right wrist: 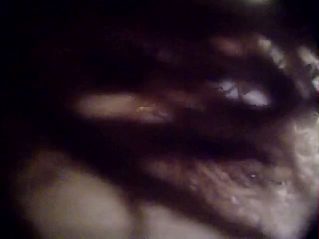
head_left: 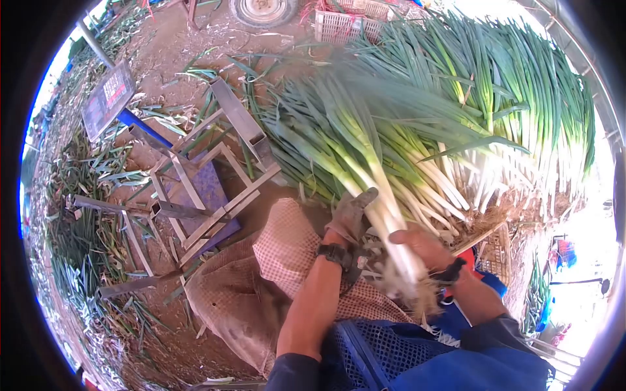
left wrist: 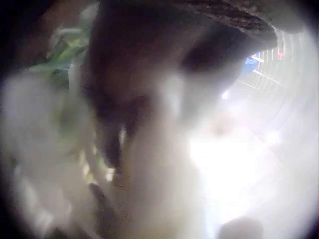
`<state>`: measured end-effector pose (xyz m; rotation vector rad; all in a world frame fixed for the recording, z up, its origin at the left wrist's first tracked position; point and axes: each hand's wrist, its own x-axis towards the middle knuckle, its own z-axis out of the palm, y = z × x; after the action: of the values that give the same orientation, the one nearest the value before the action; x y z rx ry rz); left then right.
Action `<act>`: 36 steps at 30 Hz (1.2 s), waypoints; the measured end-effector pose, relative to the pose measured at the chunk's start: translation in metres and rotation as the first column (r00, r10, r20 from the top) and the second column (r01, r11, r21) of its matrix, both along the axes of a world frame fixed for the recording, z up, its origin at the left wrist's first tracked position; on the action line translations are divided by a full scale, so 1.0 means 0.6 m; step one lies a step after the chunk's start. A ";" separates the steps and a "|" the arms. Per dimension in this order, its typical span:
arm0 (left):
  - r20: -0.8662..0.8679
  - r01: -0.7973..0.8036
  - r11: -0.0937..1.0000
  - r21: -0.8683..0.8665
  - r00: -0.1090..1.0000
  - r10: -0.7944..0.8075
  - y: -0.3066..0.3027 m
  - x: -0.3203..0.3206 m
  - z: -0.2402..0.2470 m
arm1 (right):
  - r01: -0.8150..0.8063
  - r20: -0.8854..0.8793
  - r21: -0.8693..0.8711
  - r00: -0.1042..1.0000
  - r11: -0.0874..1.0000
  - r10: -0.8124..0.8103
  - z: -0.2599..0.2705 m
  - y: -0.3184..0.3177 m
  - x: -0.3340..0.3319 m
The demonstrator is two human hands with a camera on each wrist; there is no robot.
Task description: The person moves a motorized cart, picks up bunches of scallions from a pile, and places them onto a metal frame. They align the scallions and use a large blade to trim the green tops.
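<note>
In the head view, a few thick green onions [head_left: 386, 205] lie slanted across my lap, their leaves up and away from me and their blurred roots [head_left: 419, 294] towards me. My left hand [head_left: 347, 216], in a dark grey glove, grips the white stalks from the left with its thumb over them. Lower down, near the root end, my bare right hand [head_left: 422, 249] holds the same stalks from the right, thumb on top. Both wrist views are dark and blurred; pale stalks [left wrist: 159, 174] fill the middle of the left one.
A large heap of green onions [head_left: 482, 98] lies ahead and to the right, roots towards me. To the left stand a metal frame [head_left: 189, 189] and a scale display [head_left: 109, 98] on a post. Plastic crates [head_left: 349, 26] sit at the back. Leaf scraps litter the ground.
</note>
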<state>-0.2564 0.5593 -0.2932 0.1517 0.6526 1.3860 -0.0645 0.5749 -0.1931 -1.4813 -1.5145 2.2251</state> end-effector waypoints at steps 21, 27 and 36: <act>0.547 -0.643 0.563 0.518 0.756 0.359 0.021 -0.108 0.306 | -0.100 0.050 0.394 0.995 0.914 0.087 0.388 -0.142 0.031; 0.344 -0.665 0.156 0.731 0.555 0.757 -0.132 -0.353 0.449 | -0.363 0.092 0.748 0.886 0.555 0.455 0.353 -0.042 -0.119; 0.194 -0.749 0.052 0.661 0.237 0.952 -0.446 -0.690 0.325 | -0.626 0.459 0.772 0.428 -0.111 0.779 0.217 0.093 -0.721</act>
<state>-0.6701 0.2917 -0.0984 0.6313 0.4385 2.9083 -0.4970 0.6305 -0.0631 0.0406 -3.1585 0.9062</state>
